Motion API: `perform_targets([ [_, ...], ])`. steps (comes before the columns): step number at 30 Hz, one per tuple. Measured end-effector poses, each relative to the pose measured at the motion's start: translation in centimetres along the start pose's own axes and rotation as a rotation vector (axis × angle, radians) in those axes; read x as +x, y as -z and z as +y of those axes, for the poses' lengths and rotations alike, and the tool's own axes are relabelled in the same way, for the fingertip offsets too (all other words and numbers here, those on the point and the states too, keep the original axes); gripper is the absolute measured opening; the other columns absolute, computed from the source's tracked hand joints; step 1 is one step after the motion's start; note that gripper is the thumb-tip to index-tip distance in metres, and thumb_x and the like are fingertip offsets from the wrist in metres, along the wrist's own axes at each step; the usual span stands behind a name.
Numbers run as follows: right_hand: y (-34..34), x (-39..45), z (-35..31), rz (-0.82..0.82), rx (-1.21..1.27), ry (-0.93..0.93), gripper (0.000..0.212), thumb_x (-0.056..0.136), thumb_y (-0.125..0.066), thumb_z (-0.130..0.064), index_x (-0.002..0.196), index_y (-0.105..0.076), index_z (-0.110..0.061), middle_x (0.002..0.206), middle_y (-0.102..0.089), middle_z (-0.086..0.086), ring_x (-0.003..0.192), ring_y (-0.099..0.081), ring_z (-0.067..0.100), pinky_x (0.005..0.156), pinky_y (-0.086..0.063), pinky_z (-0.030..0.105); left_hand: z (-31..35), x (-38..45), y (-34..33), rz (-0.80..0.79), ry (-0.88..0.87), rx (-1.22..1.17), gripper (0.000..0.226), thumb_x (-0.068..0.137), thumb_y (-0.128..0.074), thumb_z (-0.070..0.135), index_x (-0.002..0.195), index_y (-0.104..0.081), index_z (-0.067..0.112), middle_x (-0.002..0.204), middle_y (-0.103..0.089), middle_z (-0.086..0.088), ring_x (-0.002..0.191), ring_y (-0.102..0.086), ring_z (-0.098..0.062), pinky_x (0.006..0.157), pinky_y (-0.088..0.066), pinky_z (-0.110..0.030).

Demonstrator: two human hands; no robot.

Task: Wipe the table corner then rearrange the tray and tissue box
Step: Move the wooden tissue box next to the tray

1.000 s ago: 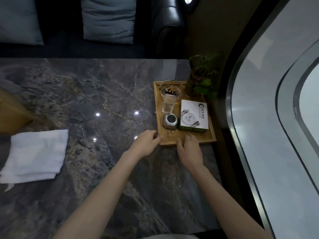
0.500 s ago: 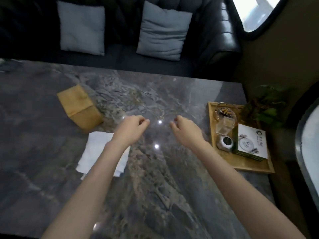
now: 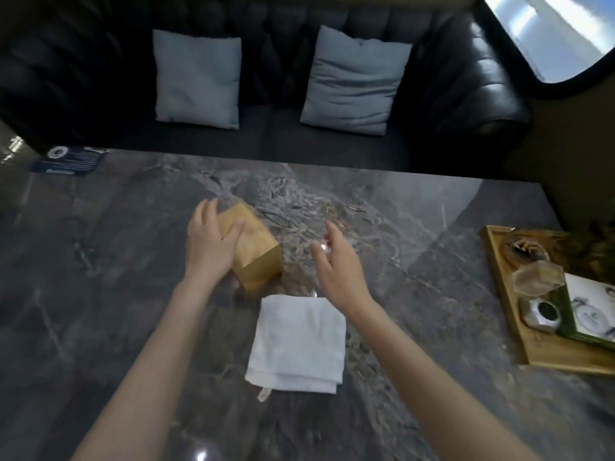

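Observation:
The wooden tissue box (image 3: pixel 258 257) lies at an angle on the dark marble table (image 3: pixel 416 227), near the middle. My left hand (image 3: pixel 209 242) lies against its left end, thumb across the top and fingers stretched out, not closed round it. My right hand (image 3: pixel 336 264) hovers open just right of the box, palm turned toward it, not touching. A folded white cloth (image 3: pixel 299 344) lies flat in front of the box, under my right wrist. The wooden tray (image 3: pixel 519 327) sits at the table's right edge with an ashtray, a small silver item and a white box on it.
A black leather sofa with two grey cushions (image 3: pixel 198 79) (image 3: pixel 352 84) runs along the far side of the table. A dark blue card (image 3: pixel 68 161) lies at the far left table edge. A green plant (image 3: pixel 595 241) stands behind the tray.
Both hands left the tray's front edge and swung left across the table. The view followed them. My left hand now touches the tissue box and my right hand is beside it.

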State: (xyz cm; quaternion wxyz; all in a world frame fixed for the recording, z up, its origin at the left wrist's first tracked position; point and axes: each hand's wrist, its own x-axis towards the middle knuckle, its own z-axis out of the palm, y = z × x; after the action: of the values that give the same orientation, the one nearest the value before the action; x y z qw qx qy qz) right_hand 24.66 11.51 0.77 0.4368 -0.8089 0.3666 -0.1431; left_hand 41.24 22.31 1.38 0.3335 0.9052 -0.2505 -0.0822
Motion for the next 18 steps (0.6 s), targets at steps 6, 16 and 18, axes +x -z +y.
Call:
perform_targets([
  [6,-4.5,-0.1,-0.4,-0.15,0.237,-0.189,0.062,0.097,-0.037,-0.04,0.149,-0.014,-0.015,0.156,-0.02,0.0,0.143,-0.02,0.014,0.113,-0.018,0.028,-3.5,2.6,-0.7,-0.073,0.206,-0.255,0.063,0.092,-0.045,0.039,0.145,-0.02,0.014,0.155,-0.02,-0.007,0.142,-0.02,-0.023,0.116,-0.02,-0.04],
  [16,-8.3,2.0,-0.7,-0.301,0.468,-0.395,0.06,0.095,-0.037,-0.046,0.147,-0.018,-0.023,0.15,-0.031,-0.004,0.135,-0.03,0.011,0.109,-0.024,0.027,-5.4,2.8,-3.3,-0.048,0.436,-0.829,0.021,0.094,-0.048,0.024,0.113,-0.051,0.017,0.093,-0.057,0.011,0.086,-0.056,-0.003,0.068,-0.048,-0.008],
  [18,-8.8,2.1,-0.7,-0.274,0.475,-0.394,0.059,0.095,-0.036,-0.046,0.147,-0.02,-0.023,0.148,-0.034,-0.006,0.134,-0.032,0.01,0.103,-0.025,0.023,-5.8,2.5,-4.0,0.014,0.432,-0.843,0.016,0.093,-0.049,0.027,0.107,-0.053,0.021,0.095,-0.059,0.012,0.091,-0.057,-0.006,0.081,-0.047,-0.021],
])
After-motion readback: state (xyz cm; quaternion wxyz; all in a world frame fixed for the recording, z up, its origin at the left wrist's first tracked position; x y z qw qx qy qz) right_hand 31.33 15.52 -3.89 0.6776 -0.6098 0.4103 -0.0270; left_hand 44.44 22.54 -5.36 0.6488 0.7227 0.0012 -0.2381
